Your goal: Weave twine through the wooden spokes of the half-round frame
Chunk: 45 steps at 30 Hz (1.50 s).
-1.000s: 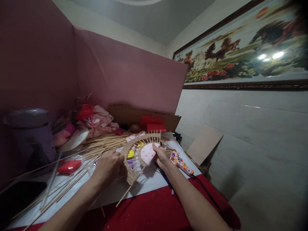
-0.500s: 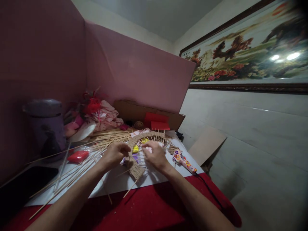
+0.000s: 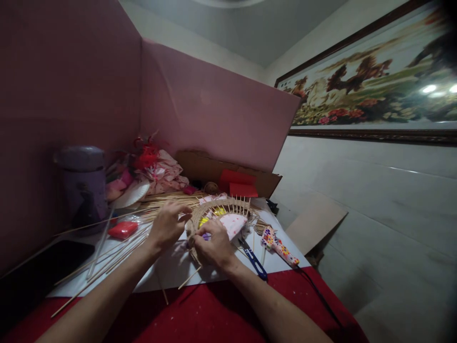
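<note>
In front of me lies a curved band of brown twine (image 3: 228,205) woven round short wooden sticks, with their tips poking up along its far edge. My right hand (image 3: 215,245) pinches at the band's near left side; its fingertips partly hide what they grip. My left hand (image 3: 167,226) is raised just left of the band, fingers bent with a gap between thumb and forefinger, and I see nothing held there. Inside the curve are white fabric with red dots (image 3: 233,224), yellow pieces (image 3: 204,221) and a bit of purple.
Blue-handled thread snips (image 3: 255,262) and a flower-patterned glue gun (image 3: 280,245) lie to the right. Long thin sticks (image 3: 117,252), a red packet (image 3: 123,229), a dark phone (image 3: 67,257) and a purple tumbler (image 3: 84,190) are at left. Cardboard (image 3: 200,162) stands behind.
My right hand has moved toward the near left side of the band, uncovering the dotted fabric and the snips. My left hand's fingers have opened and lifted slightly away. The view has shifted a little.
</note>
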Motion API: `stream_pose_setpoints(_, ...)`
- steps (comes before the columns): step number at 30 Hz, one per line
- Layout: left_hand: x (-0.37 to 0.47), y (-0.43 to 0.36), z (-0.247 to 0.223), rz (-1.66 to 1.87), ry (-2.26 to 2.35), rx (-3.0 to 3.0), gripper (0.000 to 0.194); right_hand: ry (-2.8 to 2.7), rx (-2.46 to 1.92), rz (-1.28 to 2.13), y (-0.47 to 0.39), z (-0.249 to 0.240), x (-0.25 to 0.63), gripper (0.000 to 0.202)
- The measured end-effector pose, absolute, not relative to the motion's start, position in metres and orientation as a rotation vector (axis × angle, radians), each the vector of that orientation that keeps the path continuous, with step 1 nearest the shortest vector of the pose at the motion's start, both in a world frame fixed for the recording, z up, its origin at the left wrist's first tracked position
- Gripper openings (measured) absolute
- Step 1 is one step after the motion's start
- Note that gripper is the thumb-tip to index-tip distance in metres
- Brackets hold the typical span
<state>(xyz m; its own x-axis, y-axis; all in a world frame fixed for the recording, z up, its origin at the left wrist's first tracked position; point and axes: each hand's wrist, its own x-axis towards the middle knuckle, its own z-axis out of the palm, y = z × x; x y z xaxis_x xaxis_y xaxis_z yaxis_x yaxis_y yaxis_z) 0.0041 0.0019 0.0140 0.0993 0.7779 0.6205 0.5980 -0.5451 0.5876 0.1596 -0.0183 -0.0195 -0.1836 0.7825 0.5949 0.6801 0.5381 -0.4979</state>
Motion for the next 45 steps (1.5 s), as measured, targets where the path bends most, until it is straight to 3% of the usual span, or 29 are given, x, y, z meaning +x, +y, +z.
stream_pose_setpoints(3,0.006,-0.01,0.023,1.475,1.318,2.608,0.012,-1.907,-1.248,-0.012,-0.021,-0.02,0.16,0.009)
stream_pose_setpoints(9,0.018,-0.019,0.02,0.977,1.127,2.92,0.017,-1.923,-1.291,-0.145,-0.023,-0.021,0.164,0.006)
stream_pose_setpoints(34,0.021,-0.018,0.012,0.752,1.549,2.969,0.016,-1.849,-1.19,-0.019,-0.024,-0.027,0.16,0.011)
stream_pose_setpoints(38,0.005,-0.009,0.015,0.832,1.845,2.897,0.017,-1.872,-1.163,-0.007,-0.03,-0.027,0.159,0.013)
stream_pose_setpoints(41,-0.014,0.004,0.02,1.161,1.873,2.547,0.014,-1.878,-1.151,-0.013,-0.032,-0.026,0.159,0.013)
stream_pose_setpoints(45,-0.017,0.003,0.036,1.412,1.232,1.918,0.018,-1.892,-1.189,-0.047,-0.032,-0.026,0.158,0.013)
